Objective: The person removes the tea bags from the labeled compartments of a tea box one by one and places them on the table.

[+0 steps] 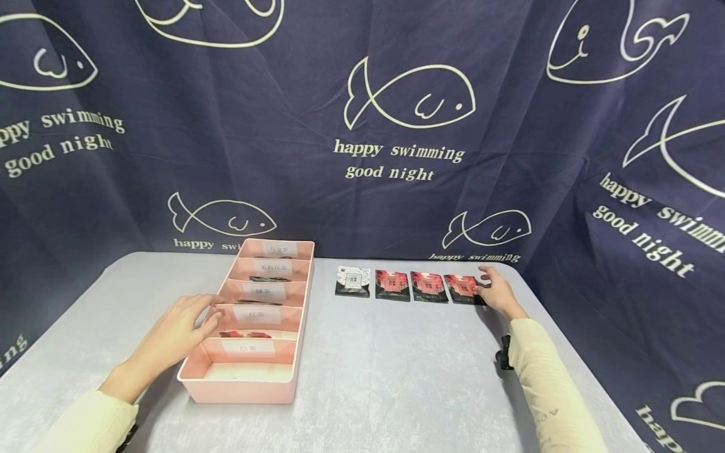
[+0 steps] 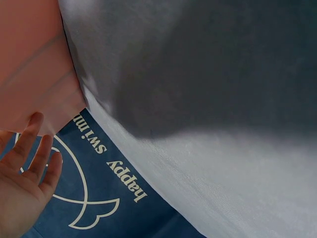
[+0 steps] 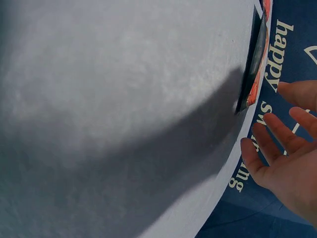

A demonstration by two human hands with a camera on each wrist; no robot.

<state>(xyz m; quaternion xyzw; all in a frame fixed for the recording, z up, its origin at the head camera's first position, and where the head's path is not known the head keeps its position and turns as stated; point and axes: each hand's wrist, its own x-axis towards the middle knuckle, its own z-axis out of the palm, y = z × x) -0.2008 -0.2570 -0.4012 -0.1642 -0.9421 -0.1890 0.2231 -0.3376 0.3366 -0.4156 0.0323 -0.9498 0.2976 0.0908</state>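
A pink divided box (image 1: 243,390) with labelled compartments stands on the left of the table. My left hand (image 1: 184,324) is at its left rim, fingers loosely bent over the edge; the left wrist view shows that hand (image 2: 29,173) beside the box's outer wall (image 2: 34,64). Right of the box lie a white-and-black tea sachet (image 1: 353,282) and three red-and-black ones in a row: a left one (image 1: 393,285), a middle one (image 1: 428,287) and a right one (image 1: 461,288). Beside the right one hovers my right hand (image 1: 498,292); its fingers (image 3: 267,141) are spread and hold nothing.
Dark packets (image 1: 268,279) stand in the box's upper compartments, and a red one (image 1: 245,335) lies in the second from the front. A blue curtain (image 1: 317,207) hangs along the table's back edge. Grey tabletop (image 1: 391,377) stretches in front of the sachets.
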